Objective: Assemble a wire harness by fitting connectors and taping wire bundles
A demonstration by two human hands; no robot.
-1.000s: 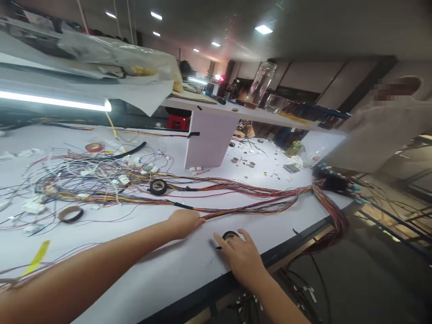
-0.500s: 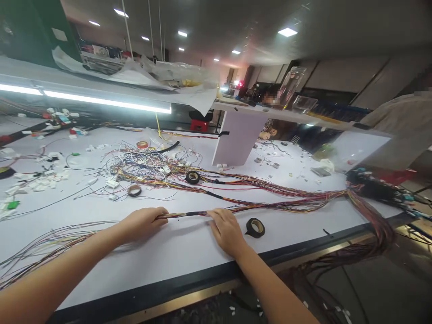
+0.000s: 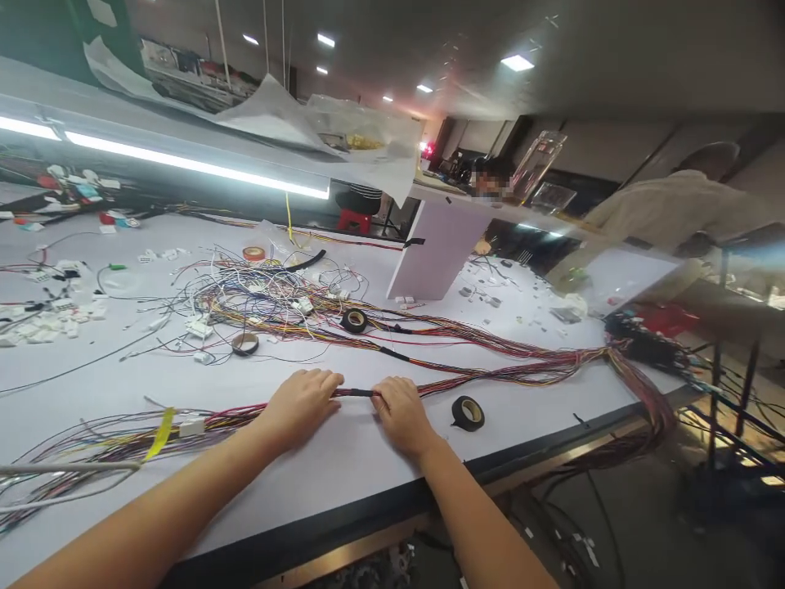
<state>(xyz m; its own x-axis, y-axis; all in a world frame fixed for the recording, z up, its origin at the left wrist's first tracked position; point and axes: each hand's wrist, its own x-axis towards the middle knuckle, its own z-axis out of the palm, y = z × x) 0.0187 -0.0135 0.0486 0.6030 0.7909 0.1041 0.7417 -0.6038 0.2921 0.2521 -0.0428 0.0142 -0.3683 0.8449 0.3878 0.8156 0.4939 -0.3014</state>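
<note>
A bundle of thin coloured wires (image 3: 447,384) runs across the white table, wrapped in black tape (image 3: 356,393) between my hands. My left hand (image 3: 305,406) is closed round the bundle just left of the taped stretch. At its right end, my right hand (image 3: 400,411) grips the same bundle, thumb and fingers together. Left of my left hand the wires fan out, with a white connector (image 3: 192,427) and a yellow tag (image 3: 160,435) among them. A roll of black tape (image 3: 468,414) lies close to my right hand, touching neither hand.
Behind my hands lie a tangle of wires (image 3: 251,286), another black tape roll (image 3: 354,320) and a second taped branch (image 3: 393,353). A white upright panel (image 3: 438,249) supports a shelf. Wires hang over the table's dark front edge (image 3: 521,458) at right. A person (image 3: 680,213) stands beyond.
My left hand has slid right along the bundle, closer to my right hand. The yellow tag and white connector now show at left. The view has shifted slightly.
</note>
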